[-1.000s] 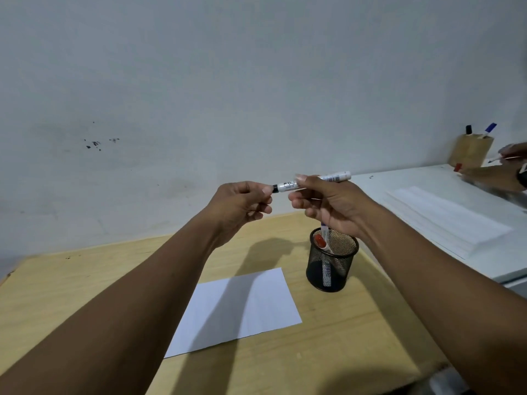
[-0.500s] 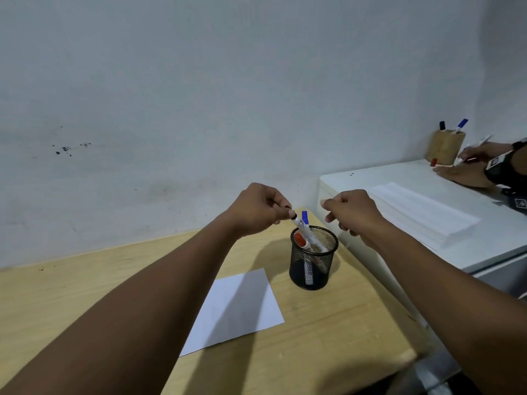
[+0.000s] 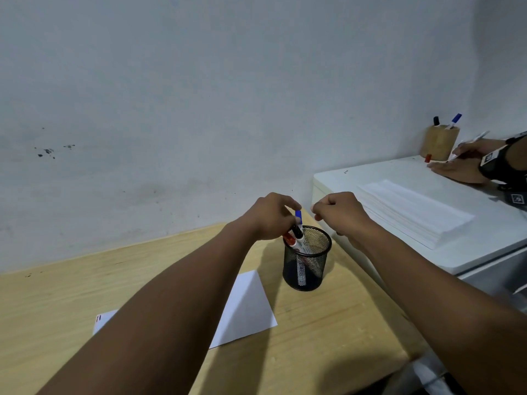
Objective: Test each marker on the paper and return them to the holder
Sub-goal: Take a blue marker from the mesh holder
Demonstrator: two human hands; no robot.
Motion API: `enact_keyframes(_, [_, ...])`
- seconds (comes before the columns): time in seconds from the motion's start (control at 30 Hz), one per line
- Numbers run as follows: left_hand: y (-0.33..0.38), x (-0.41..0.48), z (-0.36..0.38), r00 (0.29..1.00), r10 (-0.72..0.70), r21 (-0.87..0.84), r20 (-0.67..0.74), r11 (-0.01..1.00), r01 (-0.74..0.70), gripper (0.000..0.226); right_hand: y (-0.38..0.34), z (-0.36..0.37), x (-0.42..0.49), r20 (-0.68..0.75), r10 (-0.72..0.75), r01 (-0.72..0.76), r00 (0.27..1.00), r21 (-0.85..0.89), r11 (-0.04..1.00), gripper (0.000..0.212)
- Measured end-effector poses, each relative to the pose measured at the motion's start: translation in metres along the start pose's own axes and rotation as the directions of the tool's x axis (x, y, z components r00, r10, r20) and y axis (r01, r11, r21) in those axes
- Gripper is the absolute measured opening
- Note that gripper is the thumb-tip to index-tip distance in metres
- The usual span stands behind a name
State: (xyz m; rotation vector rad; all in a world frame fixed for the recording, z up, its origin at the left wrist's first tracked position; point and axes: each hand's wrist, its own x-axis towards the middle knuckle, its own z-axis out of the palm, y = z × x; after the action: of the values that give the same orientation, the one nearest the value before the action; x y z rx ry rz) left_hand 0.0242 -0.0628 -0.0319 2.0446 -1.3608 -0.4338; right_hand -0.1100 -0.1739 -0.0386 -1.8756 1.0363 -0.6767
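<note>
A black mesh holder (image 3: 313,276) stands on the wooden table, with a white sheet of paper (image 3: 246,309) lying in front of it to the left. Three markers lean at the holder's left rim: a black-capped marker (image 3: 298,232), a red-capped marker (image 3: 289,239) and a blue-capped marker (image 3: 298,215). My left hand (image 3: 269,216) hovers right over them, finger and thumb pinched on the blue cap. Just right of the holder and above it, my right hand (image 3: 342,212) is a loose fist holding nothing. My left forearm hides part of the paper.
A white cabinet (image 3: 484,240) adjoins the table on the right, with a stack of white sheets (image 3: 413,212) on top. At its far end stands a wooden cup (image 3: 440,143) of markers, where another person's hands (image 3: 462,169) hold a pen. The wall is close behind.
Both hands held the black-capped marker level at first. My left hand then lowered it into the holder and now pinches the blue cap. My right hand let go and drew aside.
</note>
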Motion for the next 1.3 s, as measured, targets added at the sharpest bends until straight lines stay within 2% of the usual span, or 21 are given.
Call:
enact_keyframes(0.1, [-0.002,0.002,-0.004,0.996,0.017,-0.002,-0.092,1.0,-0.017,0.014,-0.002,0.0,0.0,0.007,-0.014,0.014,1.0,0.011,1.0,0.014])
enact_keyframes(0.3, [-0.013,-0.019,-0.046,0.966,-0.04,-0.162,-0.257,0.987,-0.002,0.021,-0.023,0.02,-0.003,0.009,-0.173,0.172,0.985,0.076,0.982,0.017])
enact_keyframes(0.47, [-0.037,-0.06,-0.105,0.914,-0.148,-0.377,-0.378,0.926,-0.006,0.021,-0.065,0.062,-0.022,0.183,-0.328,0.312,0.927,0.11,0.944,0.013])
enact_keyframes(0.6, [-0.068,-0.104,-0.142,0.859,-0.253,-0.469,-0.444,0.883,0.018,0.023,-0.101,0.1,-0.049,0.391,-0.389,0.345,0.834,0.18,0.921,0.021])
enact_keyframes(0.73, [-0.108,-0.154,-0.165,0.786,-0.374,-0.527,-0.492,0.847,0.072,0.031,-0.127,0.142,-0.074,0.534,-0.396,0.232,0.747,0.349,0.908,0.023])
enact_keyframes(0.87, [-0.144,-0.196,-0.17,0.725,-0.509,-0.577,-0.464,0.795,0.189,0.042,-0.14,0.181,-0.095,0.654,-0.337,-0.106,0.678,0.54,0.835,0.014])
enact_keyframes(0.97, [-0.169,-0.224,-0.166,0.707,-0.568,-0.595,-0.421,0.761,0.257,0.046,-0.143,0.213,-0.114,0.691,-0.286,-0.282,0.664,0.586,0.76,0.008])
enact_keyframes(1.13, [-0.196,-0.244,-0.152,0.717,-0.602,-0.615,-0.351,0.726,0.309,0.05,-0.136,0.261,-0.136,0.734,-0.181,-0.327,0.655,0.491,0.807,0.017])
enact_keyframes(1.2, [-0.204,-0.247,-0.149,0.708,-0.626,-0.653,-0.327,0.691,0.31,0.047,-0.133,0.27,-0.136,0.748,-0.205,-0.336,0.632,0.502,0.797,0.016])
enact_keyframes(1.3, [-0.223,-0.257,-0.15,0.652,-0.678,-0.71,-0.338,0.639,0.297,0.045,-0.127,0.264,-0.123,0.746,-0.264,-0.35,0.611,0.554,0.755,0.011])
